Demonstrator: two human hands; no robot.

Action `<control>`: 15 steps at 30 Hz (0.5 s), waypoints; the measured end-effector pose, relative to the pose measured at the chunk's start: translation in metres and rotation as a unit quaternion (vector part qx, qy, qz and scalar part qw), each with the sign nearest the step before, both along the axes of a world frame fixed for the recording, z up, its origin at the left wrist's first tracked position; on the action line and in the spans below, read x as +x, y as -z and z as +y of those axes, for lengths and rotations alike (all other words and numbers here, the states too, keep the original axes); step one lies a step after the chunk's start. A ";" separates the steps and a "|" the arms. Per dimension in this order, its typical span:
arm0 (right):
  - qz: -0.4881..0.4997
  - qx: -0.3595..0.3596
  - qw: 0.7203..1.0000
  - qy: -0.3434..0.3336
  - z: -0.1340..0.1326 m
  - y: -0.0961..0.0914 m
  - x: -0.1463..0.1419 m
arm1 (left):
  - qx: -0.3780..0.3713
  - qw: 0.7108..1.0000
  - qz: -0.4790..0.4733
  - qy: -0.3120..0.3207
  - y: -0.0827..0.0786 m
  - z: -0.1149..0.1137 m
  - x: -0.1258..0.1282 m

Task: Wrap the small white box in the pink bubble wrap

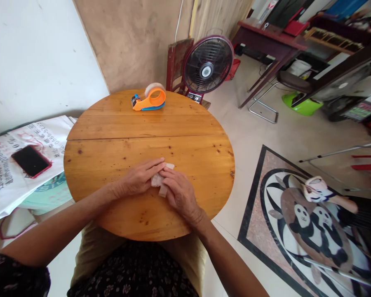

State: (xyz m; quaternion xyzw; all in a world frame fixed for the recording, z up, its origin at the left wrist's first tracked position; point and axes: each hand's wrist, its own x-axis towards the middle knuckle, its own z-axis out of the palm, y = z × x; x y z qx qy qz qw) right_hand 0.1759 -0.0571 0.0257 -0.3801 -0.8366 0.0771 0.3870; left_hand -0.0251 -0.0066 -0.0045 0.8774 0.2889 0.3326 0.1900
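Observation:
On the round wooden table [117,123], both my hands rest on a small, pale, translucent piece of material [159,180], maybe plastic or tape. My left hand [139,178] lies flat over its left part, fingers stretched and pressing down. My right hand [179,193] meets it from the right, its fingers bent onto the piece. Most of the piece is hidden under the fingers. An orange and blue tape dispenser [149,98] with a roll of tape stands at the table's far edge, well away from both hands.
A black phone in a red case [31,161] lies on printed white sacks [6,165] to the left. Behind the table stand a floor fan [207,68] and a wooden chair [177,62]. A slipper [317,189] lies on the panda-patterned floor at right.

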 end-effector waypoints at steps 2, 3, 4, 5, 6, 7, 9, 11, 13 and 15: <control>0.048 -0.053 0.997 0.015 0.006 -0.009 0.001 | -0.084 0.996 -0.031 -0.001 -0.008 0.001 0.002; 0.073 -0.097 0.992 0.028 0.011 -0.014 0.001 | -0.142 0.989 -0.044 -0.002 -0.014 0.001 0.003; 0.097 -0.148 0.983 0.039 0.015 -0.019 0.002 | -0.210 0.976 -0.057 -0.003 -0.019 0.002 0.005; 0.121 -0.199 0.971 0.046 0.020 -0.023 0.002 | -0.280 0.957 -0.074 -0.003 -0.023 0.003 0.006; 0.143 -0.251 0.956 0.048 0.025 -0.025 0.003 | -0.344 0.934 -0.091 -0.005 -0.027 0.004 0.008; 0.165 -0.298 0.939 0.044 0.029 -0.026 0.003 | -0.401 0.910 -0.107 -0.010 -0.030 0.005 0.010; 0.203 -0.372 0.905 0.022 0.037 -0.024 0.005 | -0.478 0.869 -0.127 -0.027 -0.033 0.008 0.013; 0.228 -0.417 0.880 -0.006 0.042 -0.018 0.006 | -0.509 0.851 -0.123 -0.049 -0.035 0.010 0.016; 0.242 -0.434 0.867 -0.029 0.045 -0.011 0.007 | -0.491 0.863 -0.088 -0.077 -0.036 0.011 0.017; 0.252 -0.445 0.859 -0.035 0.047 -0.005 0.007 | -0.411 0.903 -0.036 -0.118 -0.039 0.013 0.018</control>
